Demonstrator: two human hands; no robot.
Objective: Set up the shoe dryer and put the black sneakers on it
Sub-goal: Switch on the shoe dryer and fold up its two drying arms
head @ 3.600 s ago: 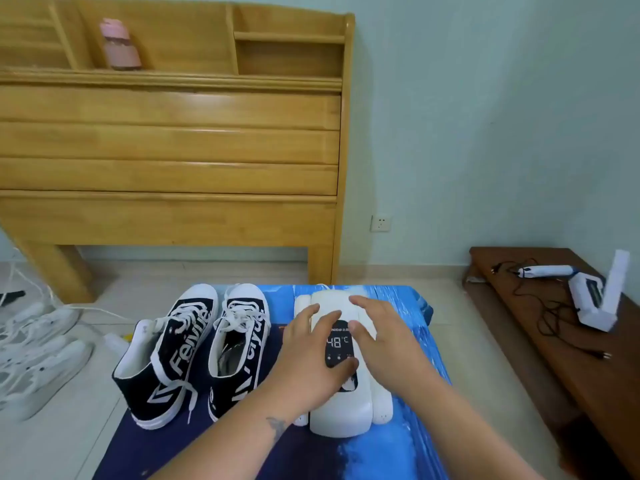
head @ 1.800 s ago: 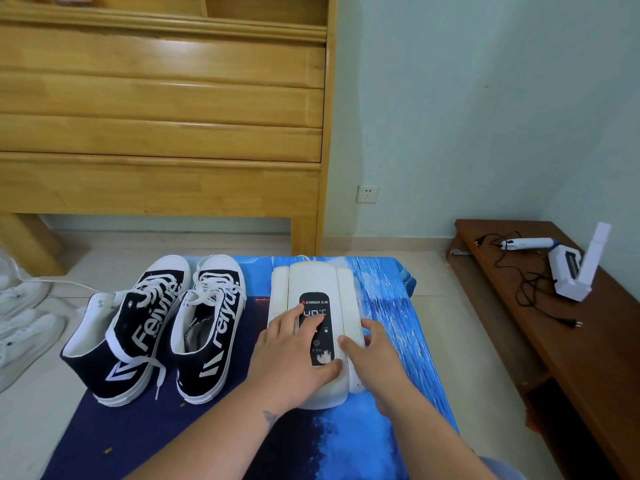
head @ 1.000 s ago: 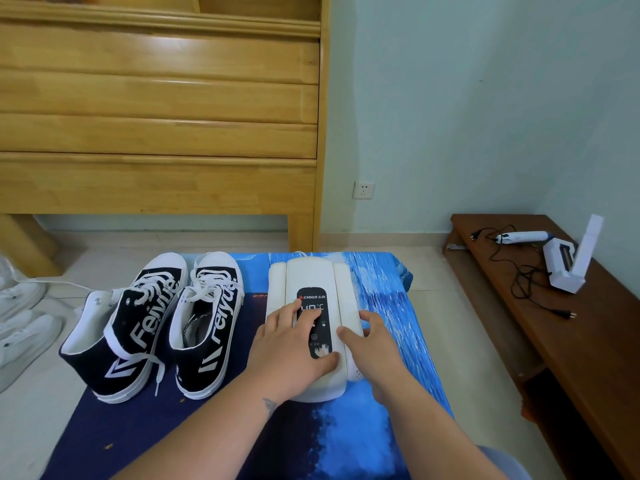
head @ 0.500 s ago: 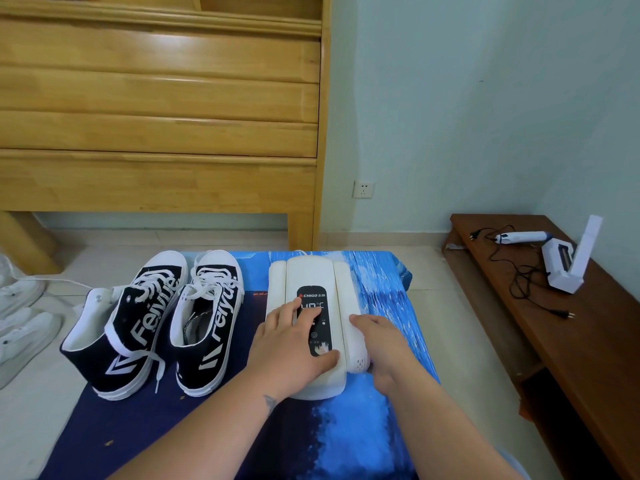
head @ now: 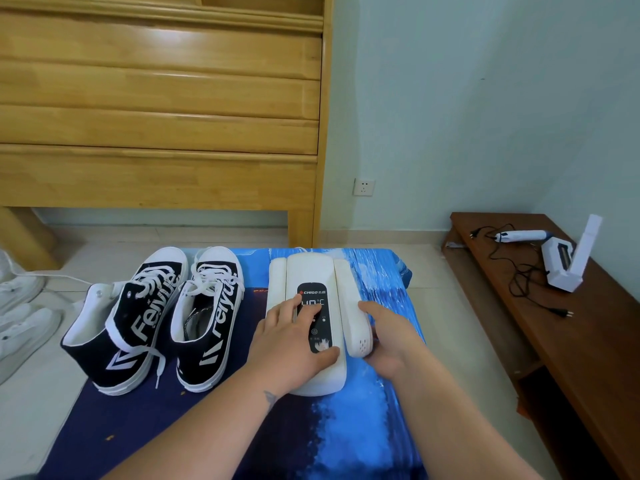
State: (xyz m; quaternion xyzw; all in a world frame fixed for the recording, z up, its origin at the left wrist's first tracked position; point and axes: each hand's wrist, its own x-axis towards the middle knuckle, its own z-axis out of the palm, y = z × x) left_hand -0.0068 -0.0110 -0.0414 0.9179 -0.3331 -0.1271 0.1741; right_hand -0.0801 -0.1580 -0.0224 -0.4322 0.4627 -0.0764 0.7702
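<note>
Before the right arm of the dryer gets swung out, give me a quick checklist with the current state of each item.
1. Shoe dryer lies flat on the blue mat: ok.
2. Left hand presses on the dryer body, steadying it: ok.
3. Right hand grips the right side arm: ok.
4. Display lit, so the unit has power: ok; the plug itself cannot be seen.
5. Mat to the right of the dryer free for the arm to swing out: ok.
6. Black sneakers upright beside the dryer, openings up, ready to go on: ok.
</note>
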